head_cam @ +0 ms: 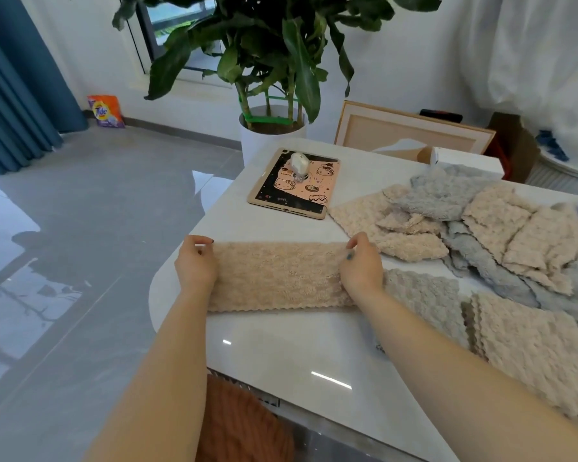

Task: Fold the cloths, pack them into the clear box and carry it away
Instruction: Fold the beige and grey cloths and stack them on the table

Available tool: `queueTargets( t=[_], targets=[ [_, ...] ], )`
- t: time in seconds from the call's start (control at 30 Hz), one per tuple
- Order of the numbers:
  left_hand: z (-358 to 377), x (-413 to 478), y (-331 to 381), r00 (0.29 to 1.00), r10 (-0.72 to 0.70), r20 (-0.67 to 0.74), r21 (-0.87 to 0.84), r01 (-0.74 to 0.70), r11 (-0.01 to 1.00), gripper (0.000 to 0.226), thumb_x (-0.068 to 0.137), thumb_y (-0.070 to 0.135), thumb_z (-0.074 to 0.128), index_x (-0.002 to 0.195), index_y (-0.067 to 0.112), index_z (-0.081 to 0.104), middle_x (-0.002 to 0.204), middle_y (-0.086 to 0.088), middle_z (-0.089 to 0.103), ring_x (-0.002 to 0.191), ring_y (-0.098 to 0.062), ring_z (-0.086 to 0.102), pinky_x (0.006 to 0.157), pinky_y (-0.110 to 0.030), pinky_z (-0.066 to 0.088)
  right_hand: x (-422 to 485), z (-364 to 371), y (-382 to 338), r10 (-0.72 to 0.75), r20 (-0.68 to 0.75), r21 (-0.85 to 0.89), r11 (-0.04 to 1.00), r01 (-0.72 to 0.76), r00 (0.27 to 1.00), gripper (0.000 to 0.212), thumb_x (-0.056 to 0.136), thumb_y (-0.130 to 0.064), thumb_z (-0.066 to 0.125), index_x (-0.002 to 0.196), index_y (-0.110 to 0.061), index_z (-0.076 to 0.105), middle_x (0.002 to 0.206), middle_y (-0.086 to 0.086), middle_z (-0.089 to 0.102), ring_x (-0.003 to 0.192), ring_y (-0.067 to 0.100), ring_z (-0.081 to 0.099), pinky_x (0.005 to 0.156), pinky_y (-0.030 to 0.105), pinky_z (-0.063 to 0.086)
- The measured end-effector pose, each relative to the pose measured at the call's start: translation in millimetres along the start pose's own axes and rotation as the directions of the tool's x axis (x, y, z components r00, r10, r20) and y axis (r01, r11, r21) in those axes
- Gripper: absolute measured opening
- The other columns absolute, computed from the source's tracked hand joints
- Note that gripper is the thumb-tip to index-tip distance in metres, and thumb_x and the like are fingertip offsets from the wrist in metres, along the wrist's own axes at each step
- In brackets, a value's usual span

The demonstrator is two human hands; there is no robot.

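Head view, I see L hand [196,265] & R hand [361,266] each pinching an end of beige cloth [277,278], flat on white table [281,345]

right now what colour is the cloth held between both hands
Beige, a plain fluffy pile. The cloth shows best in the head view, the only one.

**Beige cloth [277,276] held at both ends**

Your left hand [196,265] and right hand [361,266] each pinch one end of the beige cloth. It lies as a long folded strip across the tabletop [281,355] by its rounded left edge, with the scalloped hem toward you. Toward the far edge, a cartoon-print tablet [309,191] lies flat with a small white device [297,163] on it. A loose heap of cloths [481,221], beige and grey, spreads along the right side. Flat beige squares [531,348] lie at the near right edge.
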State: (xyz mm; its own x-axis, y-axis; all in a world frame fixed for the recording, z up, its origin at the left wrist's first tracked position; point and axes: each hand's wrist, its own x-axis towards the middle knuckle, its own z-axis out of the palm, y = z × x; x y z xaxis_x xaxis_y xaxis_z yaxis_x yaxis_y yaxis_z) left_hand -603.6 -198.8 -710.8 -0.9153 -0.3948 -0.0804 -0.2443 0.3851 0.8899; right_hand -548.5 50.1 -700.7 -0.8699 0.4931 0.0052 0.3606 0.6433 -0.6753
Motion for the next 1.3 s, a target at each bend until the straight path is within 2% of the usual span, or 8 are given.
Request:
queueTargets(
  t=[0.17, 0.4, 0.7, 0.83, 0.9, 0.97, 1.07, 1.3],
  targets=[
    [7.4, 0.1, -3.8, 0.985, 0.174, -0.007, 0.152, -0.171, 0.973, 0.026, 0.098, 0.007, 0.038, 0.109, 0.007, 0.061, 0.114, -0.013, 0.055, 0.093, -0.020, 0.050, 0.082, -0.027, 0.036, -1.2, 3.8, 4.9, -0.072, 0.092, -0.117, 0.990, 0.082, 0.993, 0.028, 0.083, 0.006, 0.046, 0.099, -0.015, 0.052, 0.116, 0.009, 0.041, 0.075, 0.023, 0.052, 0.068, 0.032, 0.046],
    [5.4, -4.4, -8.4, 0.971, 0.207, 0.116, 0.462, -0.237, 0.855, 0.032, 0.100, 0.022, 0.034, 0.126, 0.009, 0.048, 0.126, -0.013, 0.043, 0.088, -0.033, 0.054, 0.072, -0.036, 0.037, -9.3, 0.8, 1.2, -0.068, 0.203, -0.369, 0.919, 0.140, 0.977, 0.032, 0.089, -0.009, 0.046, 0.120, -0.011, 0.051, 0.130, 0.008, 0.034, 0.089, 0.029, 0.057, 0.077, 0.039, 0.051],
    [0.1, -17.3, -8.7, 0.918, 0.346, 0.195, 0.605, -0.391, 0.694, 0.039, 0.087, 0.002, 0.042, 0.124, 0.013, 0.048, 0.118, -0.009, 0.041, 0.077, -0.030, 0.050, 0.068, -0.037, 0.042, -21.4, -1.1, 8.5, -0.136, 0.252, -0.493, 0.834, 0.248, 0.958, 0.032, 0.089, -0.011, 0.054, 0.121, -0.008, 0.048, 0.131, 0.008, 0.039, 0.091, 0.031, 0.060, 0.077, 0.039, 0.048],
    [2.2, -24.8, -5.4, 0.898, 0.417, 0.139, 0.704, -0.386, 0.597, 0.042, 0.086, 0.004, 0.046, 0.127, 0.011, 0.049, 0.136, -0.013, 0.039, 0.113, -0.032, 0.044, 0.088, -0.043, 0.037, -28.2, -0.2, 10.3, -0.141, 0.224, -0.560, 0.791, 0.246, 0.964, 0.042, 0.087, -0.012, 0.057, 0.126, -0.008, 0.042, 0.129, 0.012, 0.034, 0.088, 0.032, 0.058, 0.073, 0.040, 0.045],
    [11.0, -32.2, 0.0, 0.815, 0.532, 0.229, 0.694, -0.520, 0.498, 0.047, 0.089, 0.011, 0.047, 0.137, 0.011, 0.046, 0.149, -0.014, 0.034, 0.135, -0.032, 0.033, 0.108, -0.045, 0.025, -30.3, 2.5, 7.3, -0.310, 0.103, -0.610, 0.731, 0.306, 0.945, 0.036, 0.078, -0.006, 0.062, 0.113, -0.005, 0.053, 0.125, 0.016, 0.042, 0.089, 0.033, 0.056, 0.064, 0.039, 0.046],
    [26.1, -43.3, 0.2, 0.711, 0.563, 0.421, 0.597, -0.685, 0.419, 0.048, 0.099, 0.029, 0.031, 0.144, 0.014, 0.040, 0.156, -0.007, 0.028, 0.145, -0.026, 0.021, 0.116, -0.044, 0.016, -31.6, 9.4, 3.7, -0.508, 0.070, -0.577, 0.681, 0.451, 0.858, 0.032, 0.076, -0.006, 0.053, 0.107, -0.002, 0.062, 0.125, 0.017, 0.052, 0.102, 0.038, 0.056, 0.080, 0.045, 0.049],
    [40.8, -54.5, -11.5, 0.676, 0.439, 0.592, 0.548, -0.737, 0.396, 0.075, 0.089, 0.050, -0.007, 0.151, 0.023, 0.024, 0.160, 0.005, 0.016, 0.148, -0.015, 0.010, 0.119, -0.040, 0.008, -34.1, 24.8, 3.1, -0.533, 0.330, -0.340, 0.703, 0.625, 0.779, 0.049, 0.093, -0.014, 0.034, 0.142, -0.013, 0.042, 0.153, 0.005, 0.032, 0.143, 0.027, 0.023, 0.118, 0.043, 0.017],
    [41.6, -45.8, -16.4, 0.795, 0.300, 0.528, 0.616, -0.601, 0.509, 0.054, 0.101, 0.044, 0.012, 0.154, 0.030, 0.008, 0.161, 0.009, 0.000, 0.148, -0.012, -0.004, 0.120, -0.042, -0.002, -28.0, 38.6, 14.9, -0.285, 0.396, -0.432, 0.781, 0.451, 0.873, 0.056, 0.099, -0.050, 0.012, 0.152, -0.037, -0.001, 0.161, -0.009, -0.010, 0.147, 0.018, -0.013, 0.118, 0.048, -0.008]
  ],
)
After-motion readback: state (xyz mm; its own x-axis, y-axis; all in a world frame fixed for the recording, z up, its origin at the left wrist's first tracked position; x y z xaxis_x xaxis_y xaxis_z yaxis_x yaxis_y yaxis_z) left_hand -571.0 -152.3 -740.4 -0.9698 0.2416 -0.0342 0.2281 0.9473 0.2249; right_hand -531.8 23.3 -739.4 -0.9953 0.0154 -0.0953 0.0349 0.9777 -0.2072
